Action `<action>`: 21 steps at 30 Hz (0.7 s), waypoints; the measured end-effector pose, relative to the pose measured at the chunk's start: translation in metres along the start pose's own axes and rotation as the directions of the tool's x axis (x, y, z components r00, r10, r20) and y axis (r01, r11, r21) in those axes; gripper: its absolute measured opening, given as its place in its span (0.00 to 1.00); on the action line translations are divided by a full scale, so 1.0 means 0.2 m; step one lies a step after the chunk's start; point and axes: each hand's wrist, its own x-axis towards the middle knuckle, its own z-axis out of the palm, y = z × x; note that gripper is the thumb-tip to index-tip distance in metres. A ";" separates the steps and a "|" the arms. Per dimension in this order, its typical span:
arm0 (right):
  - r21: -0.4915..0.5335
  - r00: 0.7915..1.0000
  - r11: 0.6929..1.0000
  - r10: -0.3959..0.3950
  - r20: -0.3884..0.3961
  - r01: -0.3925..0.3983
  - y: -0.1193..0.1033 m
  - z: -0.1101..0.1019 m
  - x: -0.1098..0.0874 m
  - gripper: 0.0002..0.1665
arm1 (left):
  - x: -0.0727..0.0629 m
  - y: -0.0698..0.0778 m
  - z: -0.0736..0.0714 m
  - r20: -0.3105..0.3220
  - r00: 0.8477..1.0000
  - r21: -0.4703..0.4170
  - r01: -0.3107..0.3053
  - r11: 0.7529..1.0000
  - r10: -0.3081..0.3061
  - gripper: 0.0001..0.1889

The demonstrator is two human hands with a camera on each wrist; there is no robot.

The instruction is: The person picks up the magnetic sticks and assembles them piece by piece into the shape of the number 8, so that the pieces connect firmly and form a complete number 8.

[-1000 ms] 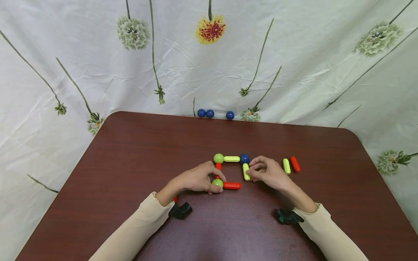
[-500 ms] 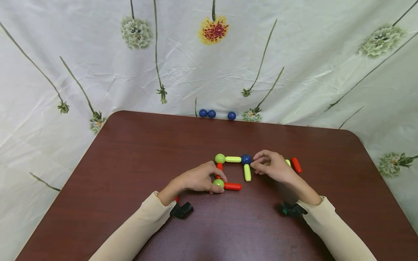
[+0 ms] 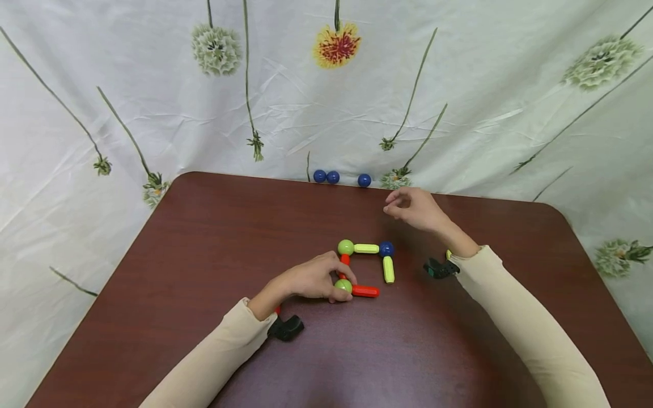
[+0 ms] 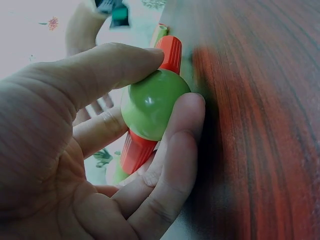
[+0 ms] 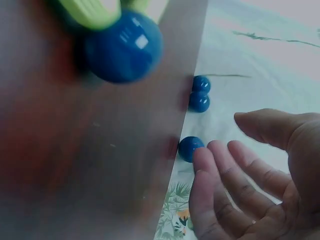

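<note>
My left hand [image 3: 317, 277] grips a green ball [image 4: 150, 107] at the near left corner of a shape made of rods and balls. Two red rods meet that ball: one [image 3: 365, 291] points right, the other [image 3: 344, 259] runs back to a second green ball [image 3: 346, 247]. From there a yellow-green rod [image 3: 366, 249] leads to a blue ball [image 3: 386, 249], and another yellow-green rod [image 3: 389, 270] comes forward from it, its near end apart from the red rod. My right hand [image 3: 415, 208] hovers empty above the table, fingers loosely bent, near a loose blue ball [image 3: 364, 180].
Two more blue balls, one left [image 3: 319, 176] and one right [image 3: 333, 177], sit touching at the back edge of the brown table [image 3: 245, 226]. A flowered cloth [image 3: 285, 85] hangs behind. Part of a yellow-green rod [image 3: 449, 254] shows by my right wrist.
My right hand has let go of the near yellow-green rod and moved back toward the loose blue balls. Its forearm now hides the loose red rod. The left hand keeps its grip.
</note>
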 end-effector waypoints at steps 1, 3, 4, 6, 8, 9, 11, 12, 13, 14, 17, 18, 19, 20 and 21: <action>-0.017 1.000 1.000 -0.007 0.000 0.007 -0.01 0.00 0.04 0.17 | 0.00 0.00 0.00 -0.001 1.000 -0.002 0.005 1.000 -0.005 0.11; -0.043 1.000 0.999 -0.023 -0.005 0.022 -0.04 0.00 0.10 0.17 | 0.00 -0.01 0.01 -0.001 1.000 0.002 0.011 1.000 -0.011 0.11; -0.047 1.000 0.998 -0.030 -0.007 0.029 -0.05 0.01 0.13 0.18 | 0.00 -0.01 0.01 -0.001 1.000 0.003 0.016 1.000 -0.016 0.11; -0.052 0.999 0.998 -0.038 -0.002 0.038 -0.07 0.02 0.18 0.19 | 0.00 -0.02 0.01 0.000 1.000 0.005 0.022 1.000 -0.022 0.11; -0.060 0.999 0.997 -0.047 0.002 0.047 -0.08 0.03 0.23 0.19 | 0.00 -0.02 0.01 0.000 1.000 0.006 0.029 1.000 -0.029 0.11; -0.061 0.999 0.997 -0.051 0.003 0.051 -0.08 0.04 0.25 0.20 | 0.00 -0.02 0.02 0.002 1.000 0.005 0.030 1.000 -0.030 0.11; -0.078 0.997 0.994 -0.079 0.014 0.079 -0.09 0.06 0.29 0.20 | 0.00 -0.02 0.02 0.006 1.000 -0.002 0.026 1.000 -0.026 0.11; -0.093 0.995 0.991 -0.096 0.017 0.097 -0.09 0.06 0.31 0.20 | 0.00 -0.02 0.02 0.009 1.000 -0.005 0.022 1.000 -0.022 0.11; -0.114 0.992 0.986 -0.121 0.021 0.123 -0.09 0.07 0.33 0.21 | 0.00 -0.02 0.02 0.011 1.000 -0.004 0.016 1.000 -0.016 0.11; -0.132 0.989 0.980 -0.144 0.028 0.147 -0.10 0.07 0.35 0.22 | 0.00 -0.02 0.02 0.012 1.000 -0.003 0.008 1.000 -0.008 0.11; -0.192 0.979 0.960 -0.194 0.062 0.202 -0.10 0.07 0.39 0.24 | 0.01 -0.02 0.01 0.015 1.000 0.001 -0.011 1.000 0.011 0.10; -0.216 0.977 0.953 -0.199 0.074 0.211 -0.10 0.07 0.41 0.24 | 0.01 -0.02 0.01 0.014 1.000 0.006 -0.021 1.000 0.021 0.10; -0.239 0.975 0.946 -0.204 0.086 0.219 -0.10 0.07 0.42 0.24 | 0.01 -0.02 0.01 0.012 1.000 0.010 -0.024 1.000 0.024 0.10; -0.257 0.975 0.941 -0.201 0.095 0.219 -0.10 0.07 0.43 0.24 | 0.01 -0.02 0.01 0.011 1.000 0.012 -0.027 1.000 0.026 0.10; -0.279 0.975 0.935 -0.197 0.105 0.219 -0.10 0.08 0.44 0.25 | 0.01 -0.02 0.01 0.010 1.000 0.014 -0.029 0.999 0.029 0.10</action>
